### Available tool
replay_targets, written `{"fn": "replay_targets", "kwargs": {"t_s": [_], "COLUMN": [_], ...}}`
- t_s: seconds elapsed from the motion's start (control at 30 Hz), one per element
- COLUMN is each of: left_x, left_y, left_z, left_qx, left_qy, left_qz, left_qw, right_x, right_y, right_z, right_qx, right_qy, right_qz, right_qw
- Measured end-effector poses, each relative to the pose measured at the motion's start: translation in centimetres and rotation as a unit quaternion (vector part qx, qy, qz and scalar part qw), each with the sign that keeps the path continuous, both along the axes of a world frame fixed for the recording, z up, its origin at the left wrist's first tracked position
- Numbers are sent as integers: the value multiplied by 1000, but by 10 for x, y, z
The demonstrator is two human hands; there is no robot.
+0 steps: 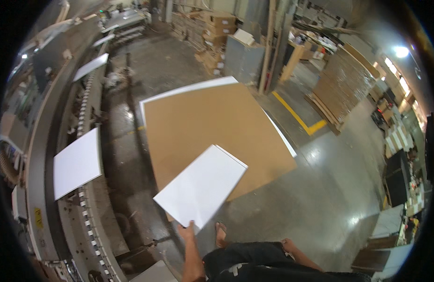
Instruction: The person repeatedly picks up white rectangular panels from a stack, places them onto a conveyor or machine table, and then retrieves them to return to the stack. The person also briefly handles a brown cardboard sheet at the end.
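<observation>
My left hand (186, 230) grips the near corner of a white rectangular panel (202, 185), thumb on top. A thin second edge shows along its far right side, perhaps another panel beneath. The panel lies over the near part of a large brown sheet (203, 120), which covers a white sheet (191, 90) showing at its far and right edges. My right hand (287, 245) hangs low beside my dark shorts, away from the panels; its fingers are too small and unclear to read.
On the left runs a long machine with a conveyor (88, 211); a white panel (78, 162) rests on it, and another (91, 66) lies farther along. Stacked cartons (219, 28) and a grey cabinet (244, 58) stand behind. A wrapped brown stack (344, 87) stands right, past yellow floor lines (297, 117).
</observation>
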State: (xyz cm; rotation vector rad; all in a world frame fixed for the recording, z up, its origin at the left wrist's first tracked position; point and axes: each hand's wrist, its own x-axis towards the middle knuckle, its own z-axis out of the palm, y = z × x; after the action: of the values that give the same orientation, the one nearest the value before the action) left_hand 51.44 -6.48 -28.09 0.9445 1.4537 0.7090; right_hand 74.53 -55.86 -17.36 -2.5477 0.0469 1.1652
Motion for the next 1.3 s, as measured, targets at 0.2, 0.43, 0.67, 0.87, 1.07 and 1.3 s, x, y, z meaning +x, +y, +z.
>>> {"fn": "replay_targets", "kwargs": {"t_s": [0.2, 0.43, 0.67, 0.87, 1.07, 1.3], "left_x": [70, -146, -367, -515, -577, -587], "left_y": [13, 21, -63, -132, -169, -153], "left_z": [219, 364, 357, 315, 251, 227], "left_qx": [91, 54, 42, 71, 139, 191], "left_qy": [-211, -260, -247, -466, -371, -385], "left_qz": [-25, 1, 79, 239, 447, 542], "left_qw": [973, 964, 965, 849, 802, 722], "right_x": [85, 101, -68, -195, -329, -441], "right_y": [144, 289, 316, 332, 357, 346], "right_z": [41, 94, 100, 59, 95, 115], "right_qx": [115, 76, 344, 380, 411, 462], "right_qy": [-120, -414, 105, 164, 129, 141], "right_qz": [28, 185, -14, 1, 78, 134], "right_qw": [986, 888, 933, 911, 899, 865]}}
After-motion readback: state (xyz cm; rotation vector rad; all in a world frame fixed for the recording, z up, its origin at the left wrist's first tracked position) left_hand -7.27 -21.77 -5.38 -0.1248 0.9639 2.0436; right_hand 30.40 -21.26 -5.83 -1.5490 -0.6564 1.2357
